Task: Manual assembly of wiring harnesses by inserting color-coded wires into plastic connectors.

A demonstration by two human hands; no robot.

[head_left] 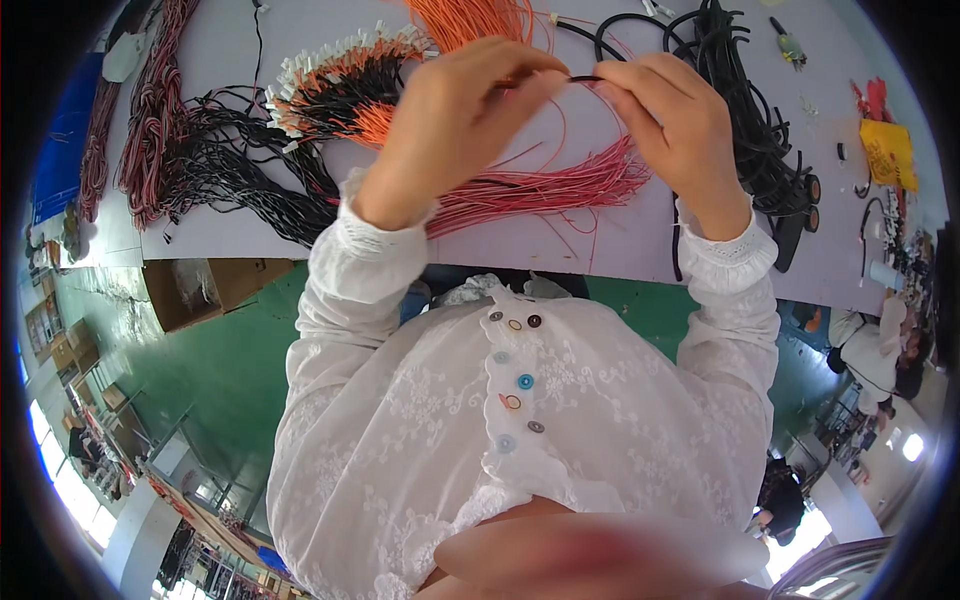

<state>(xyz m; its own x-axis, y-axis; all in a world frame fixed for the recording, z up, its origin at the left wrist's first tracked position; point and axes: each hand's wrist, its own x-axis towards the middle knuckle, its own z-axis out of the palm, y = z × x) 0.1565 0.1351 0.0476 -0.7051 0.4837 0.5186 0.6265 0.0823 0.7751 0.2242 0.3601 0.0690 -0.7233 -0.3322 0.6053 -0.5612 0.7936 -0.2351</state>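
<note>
A thin black cable [585, 78] spans the small gap between my hands above the far part of the table. My left hand [450, 125], slightly blurred, has its fingers closed at the cable's left end. On the other side, my right hand [675, 115] pinches it between thumb and fingers. Thin red wires loop down close to the right fingertips. Below the hands lies a bundle of red wires [560, 188]. Orange wires [475, 20] fan out behind my left hand, beside a pile of black and orange leads with white connectors [330, 75]. Both palms are hidden.
Thick black cables [730, 100] lie heaped right of my right hand. Black wires [250, 180] and red-black twisted bundles [155, 120] spread over the left. At the far right are a yellow bag [888, 155] and a small screwdriver-like tool [788, 45]. A cardboard box [205, 285] stands below the table edge.
</note>
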